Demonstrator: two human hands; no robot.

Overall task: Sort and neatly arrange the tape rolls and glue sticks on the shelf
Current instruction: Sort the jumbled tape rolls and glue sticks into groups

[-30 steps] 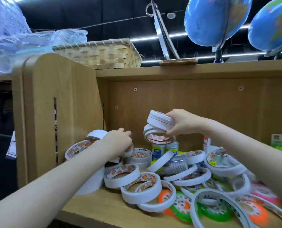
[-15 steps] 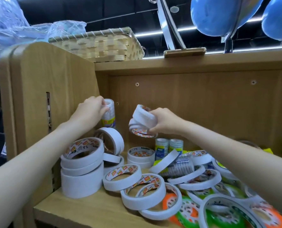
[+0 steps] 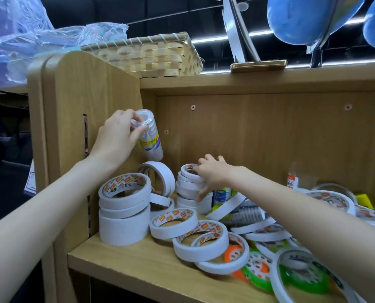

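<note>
Wooden shelf [image 3: 125,262] with stacked white tape rolls [image 3: 124,217], loose coloured rolls [image 3: 256,270], glue sticks [image 3: 221,194].

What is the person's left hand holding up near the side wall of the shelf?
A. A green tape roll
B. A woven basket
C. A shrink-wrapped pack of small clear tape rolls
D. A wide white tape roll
C: the left hand grips a shrink-wrapped pack of small clear tape rolls with a yellow and blue label, raised above the white rolls on the shelf.
</note>
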